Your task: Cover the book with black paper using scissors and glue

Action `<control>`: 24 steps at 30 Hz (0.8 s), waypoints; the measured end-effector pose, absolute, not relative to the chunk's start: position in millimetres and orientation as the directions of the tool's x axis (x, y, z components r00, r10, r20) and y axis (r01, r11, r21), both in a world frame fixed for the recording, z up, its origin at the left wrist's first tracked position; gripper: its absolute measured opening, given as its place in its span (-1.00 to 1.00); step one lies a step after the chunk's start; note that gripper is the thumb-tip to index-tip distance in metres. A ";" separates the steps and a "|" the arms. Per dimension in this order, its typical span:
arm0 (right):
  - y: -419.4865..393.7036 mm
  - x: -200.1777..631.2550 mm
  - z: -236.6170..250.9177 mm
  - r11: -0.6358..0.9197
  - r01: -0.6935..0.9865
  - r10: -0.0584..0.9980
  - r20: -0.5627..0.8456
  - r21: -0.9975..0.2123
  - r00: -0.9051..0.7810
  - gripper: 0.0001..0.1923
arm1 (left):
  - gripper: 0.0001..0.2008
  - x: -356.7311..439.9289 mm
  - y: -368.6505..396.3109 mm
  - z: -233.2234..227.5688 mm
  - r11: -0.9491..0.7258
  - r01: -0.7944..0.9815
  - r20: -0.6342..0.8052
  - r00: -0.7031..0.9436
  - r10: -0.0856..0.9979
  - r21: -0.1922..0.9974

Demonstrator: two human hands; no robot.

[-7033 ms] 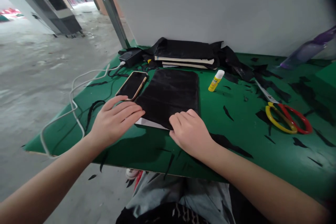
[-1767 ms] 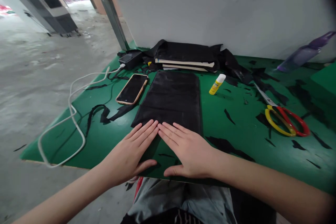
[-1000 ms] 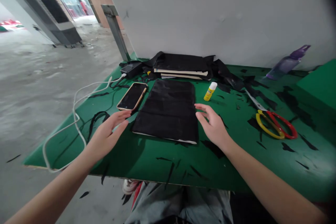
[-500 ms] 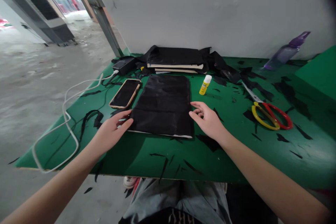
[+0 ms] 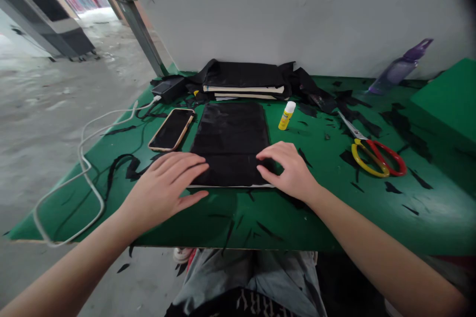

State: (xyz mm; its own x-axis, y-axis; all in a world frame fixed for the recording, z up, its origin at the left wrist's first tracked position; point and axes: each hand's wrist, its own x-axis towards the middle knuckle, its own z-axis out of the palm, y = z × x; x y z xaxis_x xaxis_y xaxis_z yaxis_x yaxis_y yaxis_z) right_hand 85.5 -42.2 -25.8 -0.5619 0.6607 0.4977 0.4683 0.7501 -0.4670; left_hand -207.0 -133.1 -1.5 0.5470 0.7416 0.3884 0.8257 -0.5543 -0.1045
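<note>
Green table (image 5: 230, 218) nearest me; my left hand (image 5: 165, 188) lies flat, fingers spread and holding nothing, on the near-left corner of the black sheet (image 5: 230, 141). My right hand (image 5: 288, 171) curls loosely, empty, at its near-right corner. Phone (image 5: 171, 129) sits at ten o'clock, glue stick (image 5: 286, 115) at one, scissors (image 5: 372, 151) at two.

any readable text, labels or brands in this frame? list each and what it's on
Small yellow glue stick with white cap: dark print on its label, too small and blurred to read.
Dark garment at the bottom edge: pale letters, cut off and blurred, not readable.
Phone with tan case: screen dark, no text.
Red and yellow scissors: no marking visible.
</note>
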 end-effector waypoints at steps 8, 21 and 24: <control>-50.7 79.9 -29.6 0.878 0.345 0.472 0.475 -0.332 -0.743 -0.87 | -0.77 -210.4 -134.0 -5.8 -0.674 0.697 0.336 0.713 0.615 -0.245; -53.9 78.0 -30.5 0.911 0.303 0.406 0.491 -0.278 -0.771 -0.82 | -0.62 -208.6 -136.5 -15.6 -0.646 0.710 0.338 0.703 0.625 -0.282; -53.9 77.9 -30.6 0.914 0.308 0.402 0.491 -0.264 -0.772 -0.82 | -0.63 -208.3 -135.3 -14.5 -0.637 0.721 0.376 0.689 0.620 -0.272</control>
State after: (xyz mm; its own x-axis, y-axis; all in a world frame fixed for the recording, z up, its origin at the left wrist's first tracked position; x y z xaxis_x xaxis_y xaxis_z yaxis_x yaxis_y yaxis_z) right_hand 77.9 -53.9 -30.6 -0.7725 0.4023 0.4913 0.3079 0.9140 -0.2643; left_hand -208.3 -135.3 -14.5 0.6888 0.6197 0.3762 0.7215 -0.6369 -0.2717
